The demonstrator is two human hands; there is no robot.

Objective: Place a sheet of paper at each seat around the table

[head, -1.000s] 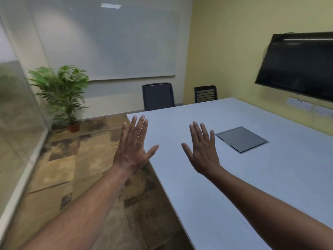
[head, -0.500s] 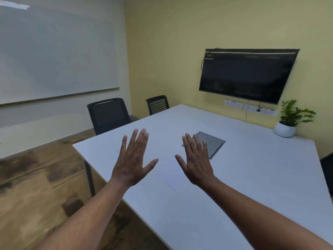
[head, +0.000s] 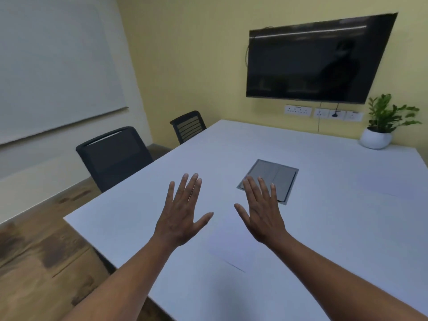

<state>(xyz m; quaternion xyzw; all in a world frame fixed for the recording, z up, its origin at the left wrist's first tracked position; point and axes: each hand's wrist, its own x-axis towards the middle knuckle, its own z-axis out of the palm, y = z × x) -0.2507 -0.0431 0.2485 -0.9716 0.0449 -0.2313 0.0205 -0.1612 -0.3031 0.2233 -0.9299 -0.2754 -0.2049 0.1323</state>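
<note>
- Fingers of both hands are straight and spread wide, backs toward the camera; the left hand and the right hand are raised above the white table and hold nothing.
- One sheet of paper lies flat on the table below and between the hands, near the near-left edge; it is white on white and only its near edge shows as a thin dark line.
- A second pale sheet appears to lie at the far right, though blur leaves this uncertain.
- Two dark chairs stand at the left side: the near chair and the far chair. No sheet is discernible in front of either.
- No stack of spare paper is in view.
- Risk: low contrast between paper and tabletop could cause a seat to be missed or supplied twice.
- Risk: a loose sheet close to the edge could slide off if brushed by a forearm.
- Other fixtures: grey floor-box cover set in the table, wall screen, potted plant, socket strip.
- Writing: none legible; no brand can be read on the screen.
</note>
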